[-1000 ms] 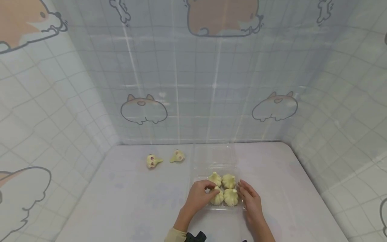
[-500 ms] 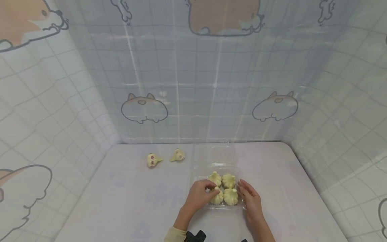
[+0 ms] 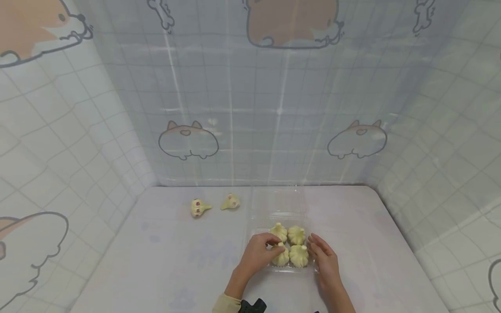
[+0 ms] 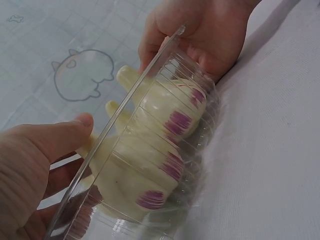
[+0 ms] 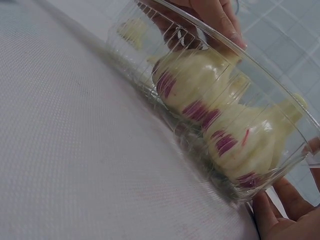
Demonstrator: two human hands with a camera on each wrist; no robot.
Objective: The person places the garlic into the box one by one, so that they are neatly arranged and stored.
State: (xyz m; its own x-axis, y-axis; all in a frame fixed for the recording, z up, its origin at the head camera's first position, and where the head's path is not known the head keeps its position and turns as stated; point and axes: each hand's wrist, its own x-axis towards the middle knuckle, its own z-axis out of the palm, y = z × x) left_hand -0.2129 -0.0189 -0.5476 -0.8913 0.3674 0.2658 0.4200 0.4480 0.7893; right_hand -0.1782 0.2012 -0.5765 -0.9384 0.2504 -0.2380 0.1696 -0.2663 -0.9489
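A clear plastic clamshell box (image 3: 287, 269) lies with its lid (image 3: 278, 202) folded back, and several pale garlic bulbs (image 3: 298, 255) with purple patches sit inside in two rows. My left hand (image 3: 256, 254) reaches over the box's left side. Its thumb and fingers pinch the stem of the near-left garlic bulb (image 4: 135, 175), which rests in the box. At the right wall, my right hand (image 3: 328, 263) touches the plastic with fairly straight fingers. In the right wrist view, part of that right hand (image 5: 295, 215) is hidden by the box corner.
Two more garlic bulbs, one with purple patches (image 3: 197, 208) and one paler (image 3: 231, 201), lie on the white table (image 3: 176, 252) at the back left. Tile-patterned sheeting (image 3: 254, 108) with cartoon dogs encloses the back and both sides.
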